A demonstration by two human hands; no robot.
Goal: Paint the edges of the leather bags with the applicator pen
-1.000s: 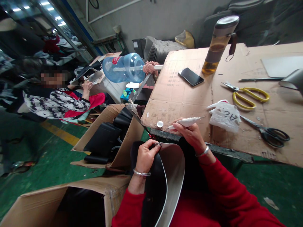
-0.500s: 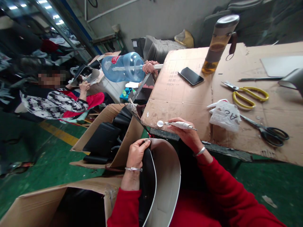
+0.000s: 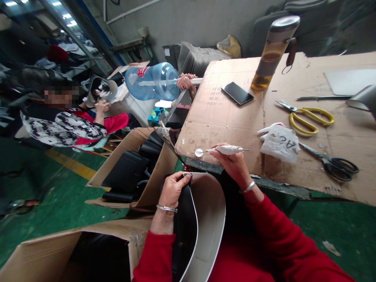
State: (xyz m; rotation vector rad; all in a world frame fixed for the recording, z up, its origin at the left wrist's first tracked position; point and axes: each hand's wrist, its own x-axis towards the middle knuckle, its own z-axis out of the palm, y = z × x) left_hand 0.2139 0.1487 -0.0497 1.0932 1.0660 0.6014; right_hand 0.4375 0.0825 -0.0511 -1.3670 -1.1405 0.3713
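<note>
My left hand is closed on the top edge of a black bag piece with a pale grey lining, pinching it beside a small metal ring. My right hand grips a slim white pen-like tool, held level with its thin tip touching a small white cap on the near corner of the cardboard-covered table. Both wrists wear silver bangles, and the sleeves are red.
On the table lie a black phone, an amber drink bottle, yellow scissors, black scissors and a white plastic bag. Open cartons with black pieces stand left. A seated person works further left, near a blue water jug.
My right hand turned the white tool from pointing right to pointing left, bringing its tip onto the white cap. My left hand shifted the bag edge slightly.
</note>
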